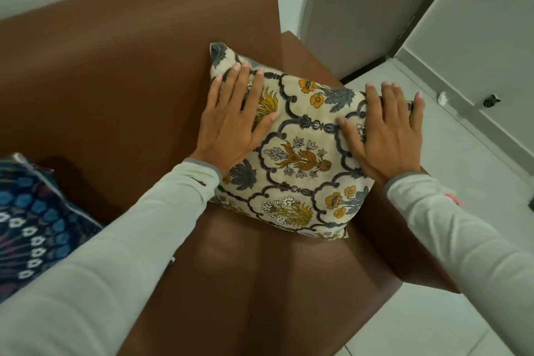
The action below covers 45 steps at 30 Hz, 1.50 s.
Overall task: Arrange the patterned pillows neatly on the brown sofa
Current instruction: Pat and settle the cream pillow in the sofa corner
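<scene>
Pillows point(291, 147): two; hands point(231, 124): two flat.

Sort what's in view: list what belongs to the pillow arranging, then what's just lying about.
Part of the job:
cream floral pillow, pressed flat under the left hand and right hand
dark blue floral pillow, at the left edge
brown sofa

Just lying about:
two small objects on the floor by the wall, too small to identify

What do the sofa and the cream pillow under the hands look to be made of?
Brown sofa: probably leather or faux leather, smooth with a soft sheen on the seat. Cream pillow: woven fabric, matte, with a printed floral pattern and a slightly textured weave.
</scene>
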Each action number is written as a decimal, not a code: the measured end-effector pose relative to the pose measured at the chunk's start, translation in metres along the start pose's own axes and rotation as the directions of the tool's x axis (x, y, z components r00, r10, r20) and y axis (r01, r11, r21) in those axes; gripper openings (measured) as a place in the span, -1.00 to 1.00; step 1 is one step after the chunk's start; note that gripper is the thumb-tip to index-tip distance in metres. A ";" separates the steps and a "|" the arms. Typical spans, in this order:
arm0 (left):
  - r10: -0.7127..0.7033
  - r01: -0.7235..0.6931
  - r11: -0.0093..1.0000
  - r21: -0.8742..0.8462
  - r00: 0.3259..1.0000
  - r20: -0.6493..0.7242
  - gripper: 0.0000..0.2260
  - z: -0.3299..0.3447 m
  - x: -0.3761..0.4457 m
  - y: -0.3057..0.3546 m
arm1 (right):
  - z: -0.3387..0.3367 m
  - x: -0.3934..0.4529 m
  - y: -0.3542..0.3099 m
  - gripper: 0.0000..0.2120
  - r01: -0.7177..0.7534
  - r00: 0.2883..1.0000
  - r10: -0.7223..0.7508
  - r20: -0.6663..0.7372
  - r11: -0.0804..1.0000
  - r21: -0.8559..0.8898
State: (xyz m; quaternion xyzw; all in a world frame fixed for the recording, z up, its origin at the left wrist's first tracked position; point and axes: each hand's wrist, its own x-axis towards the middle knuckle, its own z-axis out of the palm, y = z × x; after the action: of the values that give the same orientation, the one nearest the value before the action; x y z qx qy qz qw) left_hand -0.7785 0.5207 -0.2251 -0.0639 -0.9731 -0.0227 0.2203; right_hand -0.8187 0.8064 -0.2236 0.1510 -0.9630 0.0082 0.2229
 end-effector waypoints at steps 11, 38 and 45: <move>-0.234 0.270 0.923 0.273 0.960 -0.154 -0.33 -0.148 -0.148 -0.135 | -0.073 0.029 -0.232 -0.25 0.413 0.900 -0.388 -0.201 0.904 0.106; -0.912 0.972 -0.172 -0.163 -0.219 -0.348 0.20 -0.385 -0.830 -0.311 | -0.192 -0.281 -0.909 0.26 0.039 0.133 -0.903 0.409 0.417 0.908; -0.983 0.913 -0.001 -0.409 -0.075 -0.165 0.18 -0.402 -0.804 -0.341 | -0.185 -0.272 -0.901 0.25 -0.385 0.205 -0.846 0.493 0.393 0.835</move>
State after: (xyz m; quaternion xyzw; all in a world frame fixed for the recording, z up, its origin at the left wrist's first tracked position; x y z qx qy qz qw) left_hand 0.0660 0.0616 -0.2153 0.6265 -0.6534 -0.2655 0.3318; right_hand -0.2418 0.0401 -0.2209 0.3982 -0.6595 0.3652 -0.5226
